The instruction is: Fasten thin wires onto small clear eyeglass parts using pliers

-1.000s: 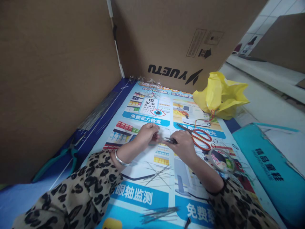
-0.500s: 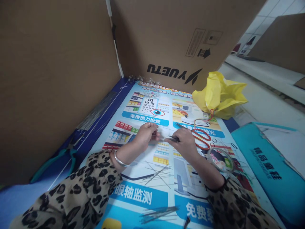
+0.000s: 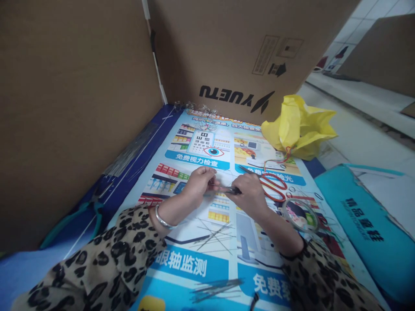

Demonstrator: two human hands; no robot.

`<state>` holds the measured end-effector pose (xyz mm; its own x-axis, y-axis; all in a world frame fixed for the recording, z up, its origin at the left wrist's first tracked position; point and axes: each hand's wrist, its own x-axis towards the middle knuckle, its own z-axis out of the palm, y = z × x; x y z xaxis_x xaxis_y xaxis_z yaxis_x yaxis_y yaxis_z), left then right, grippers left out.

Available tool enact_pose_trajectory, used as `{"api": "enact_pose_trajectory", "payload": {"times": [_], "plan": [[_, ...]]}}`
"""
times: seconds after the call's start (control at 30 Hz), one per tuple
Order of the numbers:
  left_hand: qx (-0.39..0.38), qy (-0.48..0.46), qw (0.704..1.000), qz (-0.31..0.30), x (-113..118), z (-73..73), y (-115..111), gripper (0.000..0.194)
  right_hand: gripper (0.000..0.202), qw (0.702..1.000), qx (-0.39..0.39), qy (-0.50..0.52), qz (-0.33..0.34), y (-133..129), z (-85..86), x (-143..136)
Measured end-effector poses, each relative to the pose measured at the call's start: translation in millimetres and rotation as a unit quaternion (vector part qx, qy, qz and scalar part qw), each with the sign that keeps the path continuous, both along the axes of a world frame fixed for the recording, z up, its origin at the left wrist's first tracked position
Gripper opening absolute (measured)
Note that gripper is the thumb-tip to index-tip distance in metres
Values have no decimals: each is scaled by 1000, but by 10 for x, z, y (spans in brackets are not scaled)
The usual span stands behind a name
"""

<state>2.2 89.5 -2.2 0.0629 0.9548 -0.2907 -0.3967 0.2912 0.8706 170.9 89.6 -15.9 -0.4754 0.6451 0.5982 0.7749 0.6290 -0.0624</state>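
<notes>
Near the middle of the poster, my left hand (image 3: pixel 198 185) pinches a thin wire at its fingertips; most of that wire is too fine to make out. My right hand (image 3: pixel 250 193) is closed around small dark-jawed pliers (image 3: pixel 231 190), whose handles are hidden in the palm. The jaws point left and reach my left fingertips, at the wire. Below my hands, several loose thin wires (image 3: pixel 214 236) lie crossed on the poster, and a bundle of wires (image 3: pixel 216 290) rests closer to me. Red-handled scissors (image 3: pixel 272 186) lie just beyond my right hand.
Teal-handled pliers (image 3: pixel 78 220) and long wires (image 3: pixel 129 151) lie at left beside the cardboard wall (image 3: pixel 81 108). Coiled wire pieces (image 3: pixel 204 113) sit at the back. To the right are a tape roll (image 3: pixel 300 216), yellow crumpled paper (image 3: pixel 298 125) and a teal box (image 3: pixel 363 229).
The pliers in my right hand have turned, so the jaws now lie flatter and meet the wire at my left fingertips. My left hand has hardly moved.
</notes>
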Motion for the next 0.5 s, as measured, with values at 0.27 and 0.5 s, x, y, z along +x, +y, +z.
{"api": "enact_pose_trajectory", "payload": {"times": [0.27,0.5], "plan": [[-2,0,1000,6,-16,7,12,5,25,999,-20,41,24,59,-24,52],[-9,-7,1000,-16,-34,26,6,7,31,988,-82,129,12,90,25,91]]}}
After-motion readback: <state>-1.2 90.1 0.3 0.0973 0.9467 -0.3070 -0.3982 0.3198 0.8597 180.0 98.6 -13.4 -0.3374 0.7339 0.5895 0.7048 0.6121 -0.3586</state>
